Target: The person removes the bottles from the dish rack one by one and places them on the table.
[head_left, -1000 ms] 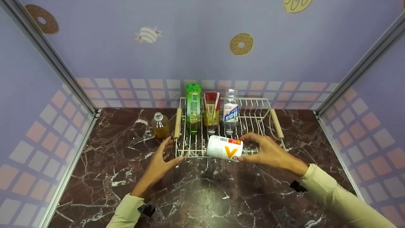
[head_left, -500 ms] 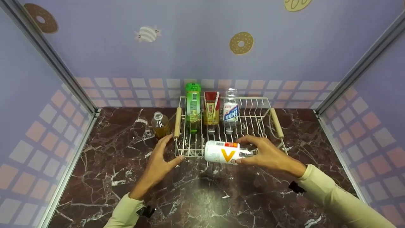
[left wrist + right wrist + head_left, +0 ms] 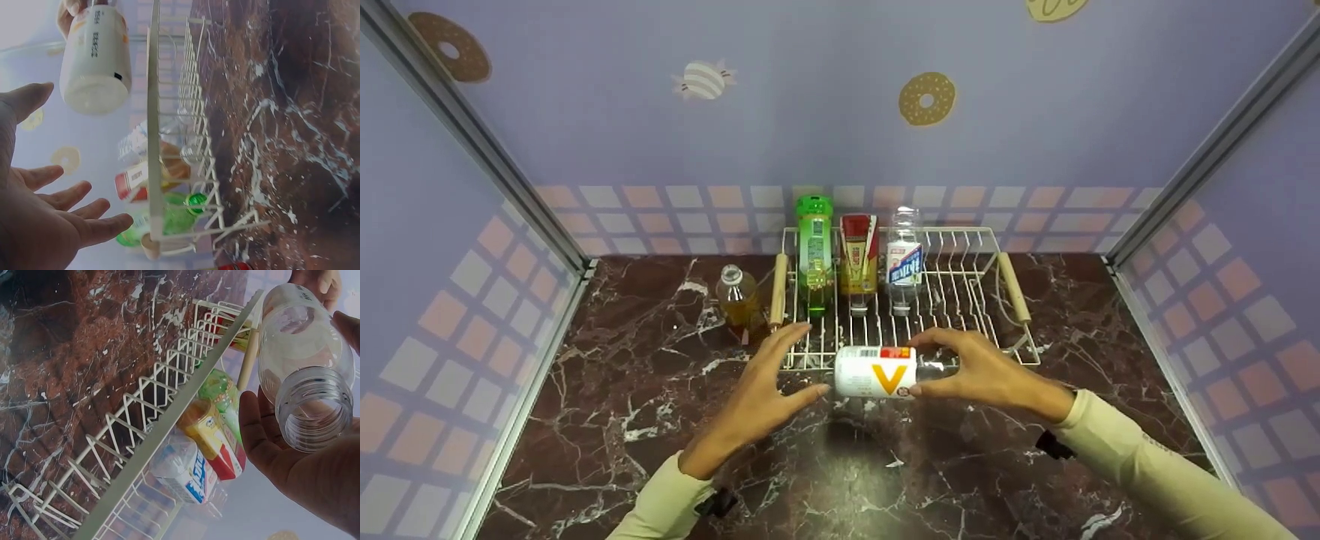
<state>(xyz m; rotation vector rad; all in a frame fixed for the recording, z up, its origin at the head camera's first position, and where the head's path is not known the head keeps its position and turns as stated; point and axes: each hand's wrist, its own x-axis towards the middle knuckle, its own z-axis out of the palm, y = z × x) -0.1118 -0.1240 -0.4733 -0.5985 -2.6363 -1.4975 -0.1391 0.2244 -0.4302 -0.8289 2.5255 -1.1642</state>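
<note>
My right hand (image 3: 982,375) grips a clear plastic bottle (image 3: 876,371) between thumb and fingers. This bottle lies sideways in the air over the front edge of the wire rack, its white label marked with an orange V. The right wrist view shows its uncapped, threaded mouth (image 3: 315,410) facing my right palm. Close to the bottle's base, my left hand (image 3: 765,401) is spread with thumb and fingers apart, holding nothing. In the left wrist view a gap shows between those fingers (image 3: 84,230) and the white-labelled bottle (image 3: 97,62).
On the cream wire rack (image 3: 169,419) with wooden handles (image 3: 1015,289) lie a green bottle (image 3: 814,251), a red and yellow bottle (image 3: 858,255) and a clear bottle with a blue and white label (image 3: 904,262). A bottle of amber liquid (image 3: 737,300) stands left of the rack.
My right hand has brought the white-labelled bottle toward me and slightly left, levelling it. My left hand has shifted right, away from the rack's left handle and closer to the bottle's base.
</note>
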